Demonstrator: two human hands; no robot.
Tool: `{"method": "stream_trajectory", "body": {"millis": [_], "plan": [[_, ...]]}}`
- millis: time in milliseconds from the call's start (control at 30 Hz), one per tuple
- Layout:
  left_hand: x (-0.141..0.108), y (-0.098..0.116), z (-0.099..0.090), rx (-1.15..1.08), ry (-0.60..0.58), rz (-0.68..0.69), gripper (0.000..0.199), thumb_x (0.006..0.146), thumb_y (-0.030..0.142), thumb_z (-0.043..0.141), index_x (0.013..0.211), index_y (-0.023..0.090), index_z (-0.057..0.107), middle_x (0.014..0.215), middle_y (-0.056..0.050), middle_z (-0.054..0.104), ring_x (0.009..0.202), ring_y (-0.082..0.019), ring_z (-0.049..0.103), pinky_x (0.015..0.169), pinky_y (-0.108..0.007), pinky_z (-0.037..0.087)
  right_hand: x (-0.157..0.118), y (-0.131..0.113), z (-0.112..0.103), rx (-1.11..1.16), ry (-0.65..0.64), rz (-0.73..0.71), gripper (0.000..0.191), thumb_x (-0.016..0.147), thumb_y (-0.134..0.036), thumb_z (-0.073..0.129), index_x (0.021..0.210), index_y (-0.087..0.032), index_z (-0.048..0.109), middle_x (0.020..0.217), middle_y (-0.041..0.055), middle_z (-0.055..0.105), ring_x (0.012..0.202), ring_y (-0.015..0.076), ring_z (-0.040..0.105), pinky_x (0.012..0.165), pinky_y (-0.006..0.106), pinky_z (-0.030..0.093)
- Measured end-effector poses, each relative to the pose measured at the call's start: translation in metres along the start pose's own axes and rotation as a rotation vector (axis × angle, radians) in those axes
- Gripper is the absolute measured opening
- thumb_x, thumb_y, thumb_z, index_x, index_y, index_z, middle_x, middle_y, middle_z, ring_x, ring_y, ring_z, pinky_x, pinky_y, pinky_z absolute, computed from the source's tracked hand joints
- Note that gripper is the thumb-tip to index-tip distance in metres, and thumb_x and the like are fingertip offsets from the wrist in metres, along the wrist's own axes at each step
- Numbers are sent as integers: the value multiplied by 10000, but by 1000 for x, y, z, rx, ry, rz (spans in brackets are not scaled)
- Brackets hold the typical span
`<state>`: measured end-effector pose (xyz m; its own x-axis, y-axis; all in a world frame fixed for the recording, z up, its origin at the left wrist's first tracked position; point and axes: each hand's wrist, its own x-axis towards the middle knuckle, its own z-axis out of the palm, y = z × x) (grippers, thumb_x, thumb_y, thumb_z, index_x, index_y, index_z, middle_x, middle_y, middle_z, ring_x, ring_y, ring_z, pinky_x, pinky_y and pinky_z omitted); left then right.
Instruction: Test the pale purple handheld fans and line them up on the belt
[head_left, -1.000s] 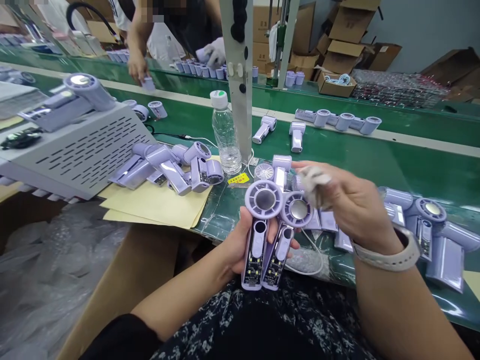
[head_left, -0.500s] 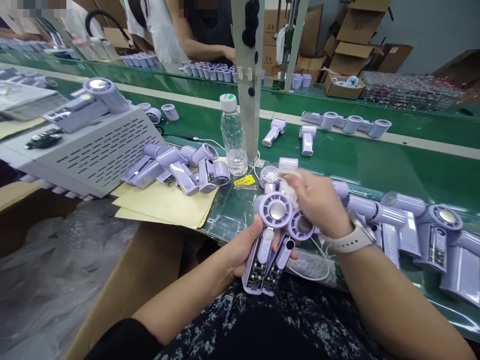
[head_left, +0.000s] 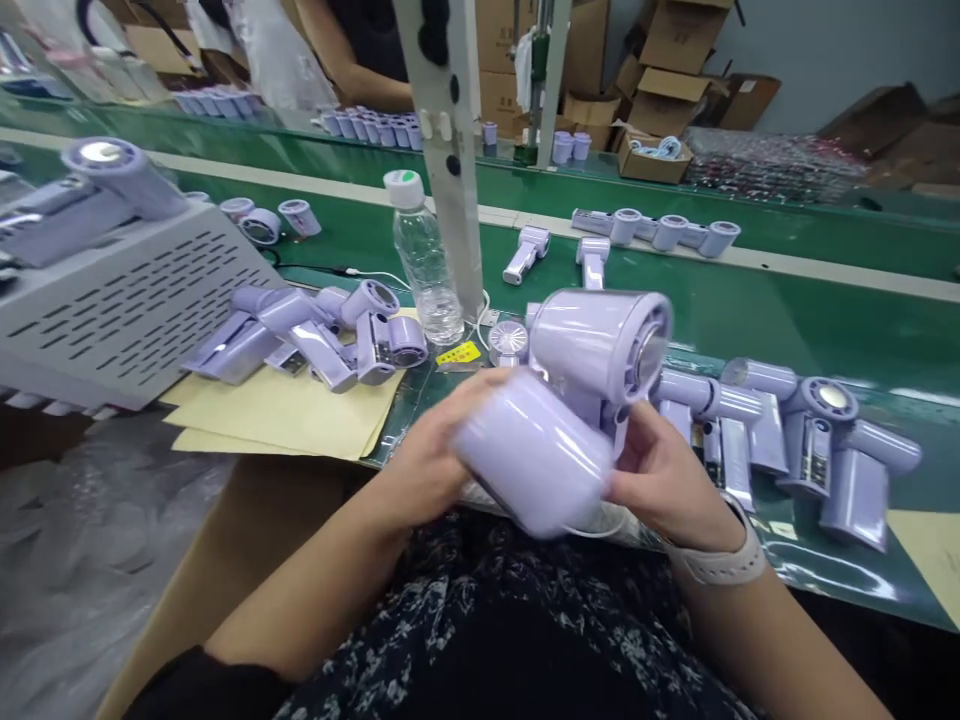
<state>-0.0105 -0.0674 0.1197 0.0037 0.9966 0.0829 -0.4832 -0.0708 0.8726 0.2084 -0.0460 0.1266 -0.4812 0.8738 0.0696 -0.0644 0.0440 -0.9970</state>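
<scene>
Two lilac handheld fans are between my hands, close to the camera. My left hand (head_left: 442, 450) is wrapped round the blurred lilac fan (head_left: 536, 450) in front. My right hand (head_left: 664, 470) grips the other lilac fan (head_left: 600, 335), whose round head points right and shows a silver centre; its fingers are partly hidden behind the fans. A white watch (head_left: 724, 550) is on my right wrist. Behind them lies a fan with a clear ribbed face (head_left: 508, 340). Whether a cloth is in my right hand cannot be seen.
A clear plastic bottle (head_left: 429, 270) stands by a metal post (head_left: 450, 150). Lilac fans lie on yellow paper (head_left: 277, 425) at left and in a row (head_left: 750, 400) at right. A perforated grey box (head_left: 142, 310) is at far left. Across the bench, a person's arm (head_left: 352, 75) shows.
Both fans have been turned and raised, hiding their open circuit sides. My right hand has come down from above the fans to their right side. The white cloth is out of sight. The view has shifted right.
</scene>
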Motion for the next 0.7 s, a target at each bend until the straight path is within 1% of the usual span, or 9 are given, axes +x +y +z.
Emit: {"method": "stream_trajectory", "body": {"millis": [67, 100, 167, 233, 267, 333, 467, 567, 700], "plan": [[7, -11, 0, -45, -7, -14, 443, 717, 561, 865, 940, 193, 759, 939, -88, 720, 866, -236, 683, 814, -352, 578, -3, -1, -7, 105, 48, 14, 572, 754, -342, 902, 1255, -328, 626, 1054, 17, 691, 856, 209, 687, 774, 365, 603], [8, -15, 2, -62, -40, -33, 439, 773, 585, 814, 973, 202, 737, 911, -65, 700, 811, -203, 672, 772, -339, 581, -4, 0, -10, 156, 76, 19, 519, 787, -345, 879, 1237, -326, 619, 1032, 9, 671, 835, 195, 667, 756, 353, 594], [7, -21, 8, -144, -119, -82, 382, 803, 459, 831, 1065, 225, 682, 910, -20, 652, 778, -162, 654, 732, -315, 576, -9, 2, -13, 226, 102, 2, 338, 887, -374, 787, 1179, -304, 632, 1032, 12, 648, 839, 178, 641, 753, 338, 582], [1, -22, 15, -176, -213, -86, 438, 793, 268, 843, 1166, 246, 615, 945, 4, 618, 804, -144, 654, 739, -299, 569, -14, 5, -14, 272, 77, -27, 228, 945, -378, 721, 1136, -276, 650, 1058, 27, 651, 858, 172, 640, 760, 326, 576], [-2, -21, 17, -175, -254, -78, 469, 802, 226, 825, 1204, 249, 584, 957, 8, 609, 809, -142, 658, 739, -300, 568, -17, 6, -14, 283, 55, -35, 210, 956, -371, 709, 1130, -267, 654, 1060, 33, 655, 867, 172, 645, 762, 321, 573], [-6, -18, 21, -155, -314, -78, 455, 846, 250, 783, 1232, 240, 542, 964, 7, 605, 792, -148, 672, 728, -315, 573, -21, 9, -12, 304, 15, -51, 211, 962, -354, 706, 1143, -263, 648, 1057, 35, 651, 862, 171, 654, 762, 321, 570], [-5, -20, 24, -75, -293, -86, 415, 871, 270, 761, 1202, 224, 514, 943, 21, 603, 717, -131, 678, 675, -291, 557, -24, 18, -7, 359, 21, -40, 237, 972, -335, 694, 1184, -278, 606, 1045, 27, 625, 788, 159, 641, 736, 345, 574], [-2, -26, 27, -22, -270, -102, 390, 868, 270, 764, 1160, 213, 512, 946, 15, 605, 722, -141, 680, 694, -311, 561, -22, 24, -4, 377, 54, 4, 274, 959, -345, 712, 1195, -271, 593, 1054, 36, 627, 812, 170, 635, 712, 335, 567], [-3, -32, 30, -61, -275, -159, 456, 862, 290, 769, 1213, 218, 486, 942, 9, 600, 735, -156, 670, 722, -346, 569, -18, 26, -2, 425, 83, 77, 276, 925, -363, 744, 1144, -248, 620, 1038, 37, 632, 807, 169, 619, 706, 326, 563]]}}
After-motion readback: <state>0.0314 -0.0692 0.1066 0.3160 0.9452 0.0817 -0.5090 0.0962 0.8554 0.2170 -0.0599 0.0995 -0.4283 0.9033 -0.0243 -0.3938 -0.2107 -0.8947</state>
